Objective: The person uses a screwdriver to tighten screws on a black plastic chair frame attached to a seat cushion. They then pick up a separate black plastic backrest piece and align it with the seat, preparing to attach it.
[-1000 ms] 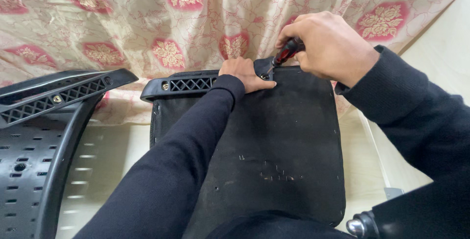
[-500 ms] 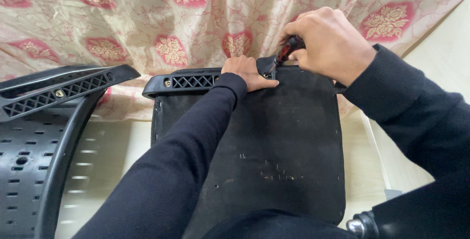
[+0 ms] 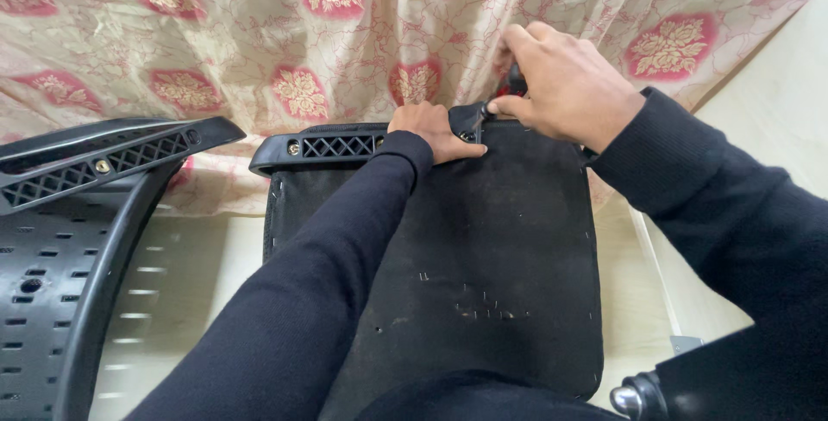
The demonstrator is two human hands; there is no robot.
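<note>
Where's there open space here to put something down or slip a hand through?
The black seat panel is bare between the two sleeves. Pale floor shows between the panel and the perforated chair back. The panel's top edge is crowded: left hand, right hand, armrest.

Matt black cloth seat underside [image 3: 483, 274], seemingly plastic frame [image 3: 336, 145]

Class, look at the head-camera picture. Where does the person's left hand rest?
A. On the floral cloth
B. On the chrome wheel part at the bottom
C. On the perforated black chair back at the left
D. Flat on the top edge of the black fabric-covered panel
D: the left hand lies flat on the upper edge of the black panel, beside the right hand, which grips a dark tool there.
</note>
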